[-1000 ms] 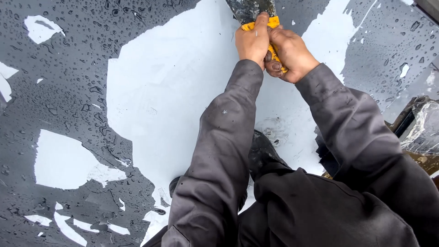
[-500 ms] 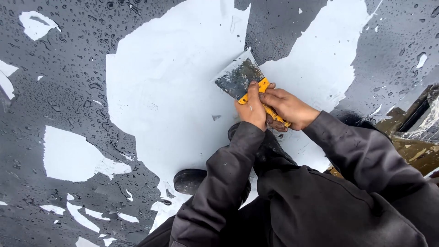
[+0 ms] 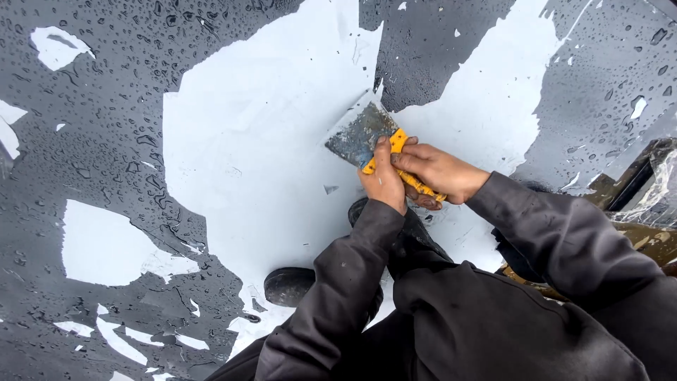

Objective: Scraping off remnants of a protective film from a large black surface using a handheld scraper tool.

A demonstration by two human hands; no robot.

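Note:
Both my hands grip one scraper [image 3: 361, 134] with a wide, worn metal blade and a yellow handle. My left hand [image 3: 384, 180] presses on the top of the handle near the blade. My right hand [image 3: 441, 171] wraps the rear of the handle. The blade lies flat on a bare white patch [image 3: 261, 155] of a wet, dark grey coated surface [image 3: 106, 148]. The blade's far edge points toward a dark tongue of coating [image 3: 430, 49] above it.
Water drops cover the dark coating. Smaller white bare patches [image 3: 116, 247] lie at the left. My dark shoe toe [image 3: 289, 284] rests on the white area below my arms. A dark metal-edged opening [image 3: 635, 190] sits at the right.
Both hands drew the scraper back toward me and to the left, from the far top edge down onto the white patch. The blade, earlier hidden, is in full view.

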